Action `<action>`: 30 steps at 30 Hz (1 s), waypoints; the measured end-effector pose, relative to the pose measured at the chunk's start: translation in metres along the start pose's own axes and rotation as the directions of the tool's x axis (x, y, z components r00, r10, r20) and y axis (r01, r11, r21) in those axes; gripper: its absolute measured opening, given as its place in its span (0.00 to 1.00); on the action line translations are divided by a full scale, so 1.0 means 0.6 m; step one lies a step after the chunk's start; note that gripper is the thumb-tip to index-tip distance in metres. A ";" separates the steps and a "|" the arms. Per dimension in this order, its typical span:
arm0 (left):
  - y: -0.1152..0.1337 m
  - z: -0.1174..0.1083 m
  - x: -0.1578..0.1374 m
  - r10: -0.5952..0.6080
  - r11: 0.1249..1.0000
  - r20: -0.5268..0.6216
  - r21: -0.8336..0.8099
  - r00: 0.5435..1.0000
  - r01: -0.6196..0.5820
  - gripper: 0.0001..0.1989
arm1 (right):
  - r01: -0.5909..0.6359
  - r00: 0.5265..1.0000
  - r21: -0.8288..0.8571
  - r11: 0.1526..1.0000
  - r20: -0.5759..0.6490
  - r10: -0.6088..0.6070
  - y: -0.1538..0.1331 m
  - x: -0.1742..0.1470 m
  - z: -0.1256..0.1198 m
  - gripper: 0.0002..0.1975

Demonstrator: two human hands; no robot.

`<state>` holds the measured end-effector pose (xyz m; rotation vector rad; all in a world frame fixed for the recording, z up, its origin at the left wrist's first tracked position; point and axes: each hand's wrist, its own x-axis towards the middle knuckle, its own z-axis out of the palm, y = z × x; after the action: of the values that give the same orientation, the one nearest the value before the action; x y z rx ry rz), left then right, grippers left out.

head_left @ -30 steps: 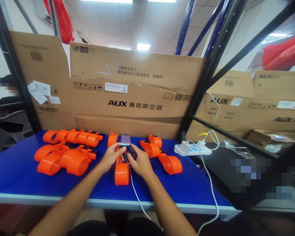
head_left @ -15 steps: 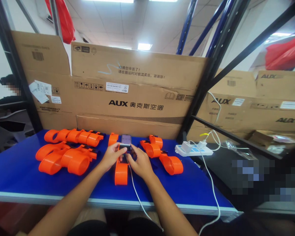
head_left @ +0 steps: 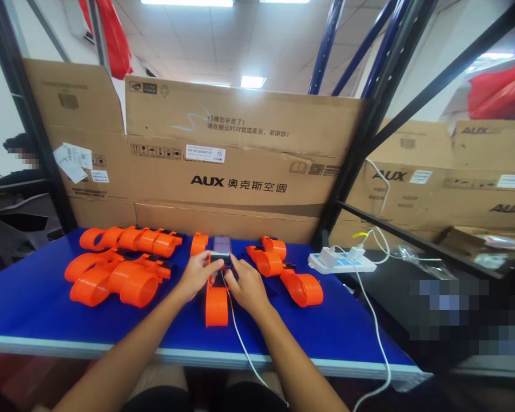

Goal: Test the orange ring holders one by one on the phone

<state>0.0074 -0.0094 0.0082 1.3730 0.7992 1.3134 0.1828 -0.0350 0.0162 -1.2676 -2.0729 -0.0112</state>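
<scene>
White ceiling lamps (head_left: 253, 82) on the far side light my fingers (head_left: 237, 268) evenly; one throws hazy glare. Beneath the bench (head_left: 38, 309) it's dim, and the right shelf (head_left: 395, 297) sinks into shadow. Far print on the carton (head_left: 240, 154) looks soft; the outer posts (head_left: 351, 154) lean, stretched.

Phone (head_left: 222, 244): screen text too small to read. Device (head_left: 220, 259): partly hidden by left hand (head_left: 197, 273) and right hand (head_left: 245, 283). Cord (head_left: 387, 369): cut off at lower edge.

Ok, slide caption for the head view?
Both hands on a small device at a blue table with orange loops.
</scene>
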 end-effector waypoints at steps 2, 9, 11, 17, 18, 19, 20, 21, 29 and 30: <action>0.001 0.001 0.000 -0.004 1.000 0.002 -0.003 1.000 0.004 0.18 | 0.004 1.000 -0.014 1.000 0.002 -0.004 0.000 0.001 0.000 0.23; -0.001 0.001 -0.001 -0.006 1.000 0.018 -0.021 1.000 0.006 0.18 | 0.005 1.000 0.012 1.000 -0.011 -0.005 0.001 0.001 -0.001 0.24; -0.002 0.000 -0.001 -0.019 0.999 0.023 -0.048 1.000 0.020 0.18 | 0.010 1.000 0.055 0.998 -0.022 -0.009 0.002 0.001 -0.003 0.24; 0.000 0.002 -0.002 -0.113 0.971 0.021 -0.208 0.993 0.115 0.18 | 0.027 0.999 0.173 0.985 -0.032 -0.022 0.004 0.002 -0.011 0.26; 0.001 0.002 -0.002 -0.132 0.962 0.027 -0.239 0.991 0.134 0.18 | 0.028 0.999 0.191 0.981 -0.033 -0.022 0.004 0.002 -0.012 0.27; 0.002 0.002 -0.002 -0.148 0.951 0.032 -0.269 0.989 0.151 0.17 | 0.030 0.999 0.209 0.977 -0.033 -0.023 0.004 0.003 -0.012 0.26; 0.003 0.002 -0.002 -0.161 0.941 0.030 -0.298 0.987 0.162 0.17 | 0.034 0.999 0.226 0.973 -0.032 -0.028 0.004 0.003 -0.013 0.26; 0.004 0.002 -0.003 -0.172 0.930 0.023 -0.325 0.985 0.170 0.16 | 0.041 0.999 0.239 0.970 -0.031 -0.034 0.004 0.004 -0.014 0.25; -0.001 -0.001 0.002 -0.243 0.885 0.027 -0.403 0.970 0.233 0.15 | 0.143 0.984 0.103 0.984 -0.121 -0.130 0.014 0.004 -0.006 0.19; -0.002 -0.002 0.002 -0.244 0.887 0.030 -0.397 0.969 0.236 0.16 | 0.167 0.979 0.073 0.983 -0.127 -0.157 0.015 0.003 -0.004 0.19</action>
<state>0.0068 -0.0078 0.0074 0.9064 0.6459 1.2142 0.1905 -0.0296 0.0159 -1.0208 -2.0447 -0.0731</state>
